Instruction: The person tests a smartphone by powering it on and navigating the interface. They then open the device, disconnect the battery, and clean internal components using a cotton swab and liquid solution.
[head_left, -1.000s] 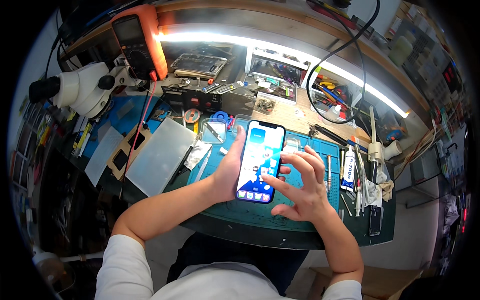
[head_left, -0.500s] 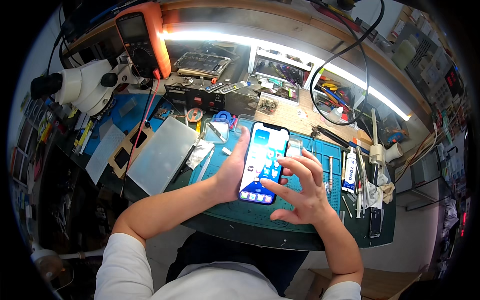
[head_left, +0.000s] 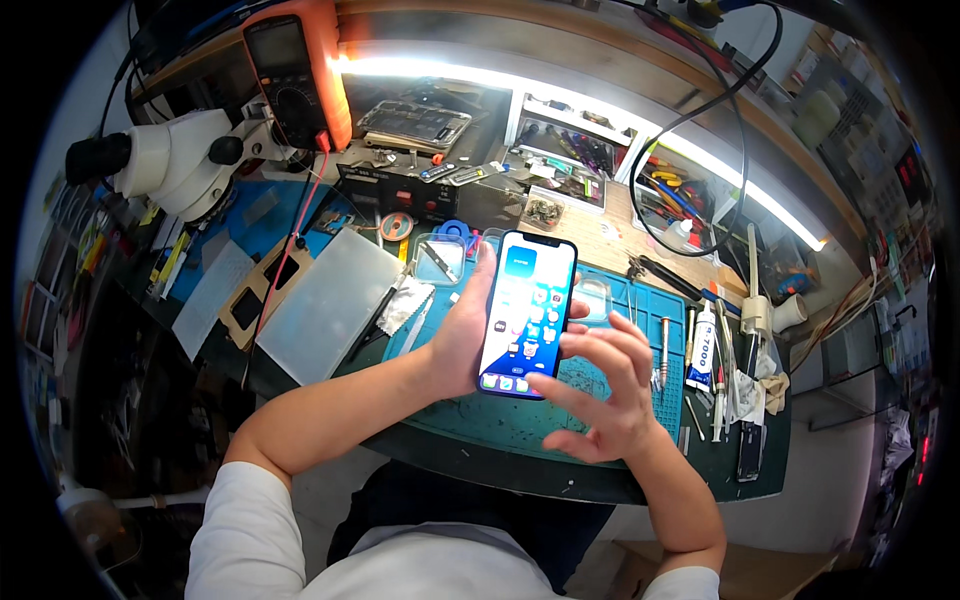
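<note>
A smartphone (head_left: 522, 310) with a lit screen of app icons on a blue and white background stands upright in my left hand (head_left: 462, 345). The thumb runs along its left edge and fingertips show past its right edge. My right hand (head_left: 610, 390) hovers at the phone's lower right, fingers spread and bent, holding nothing. Its index fingertip is over the bottom row of icons; whether it touches the glass I cannot tell. Beneath both hands lies a teal work mat (head_left: 480, 428).
To the left are a translucent plastic sheet (head_left: 330, 305), a microscope (head_left: 175, 165) and an orange multimeter (head_left: 295, 85). A white and blue glue tube (head_left: 702, 345), a syringe (head_left: 719, 410) and a screwdriver (head_left: 665, 350) lie right. A black cable (head_left: 742, 150) loops above the back right.
My right index finger has moved down the screen from the middle icons to the bottom row. The phone is a little higher in view, still in my left hand.
</note>
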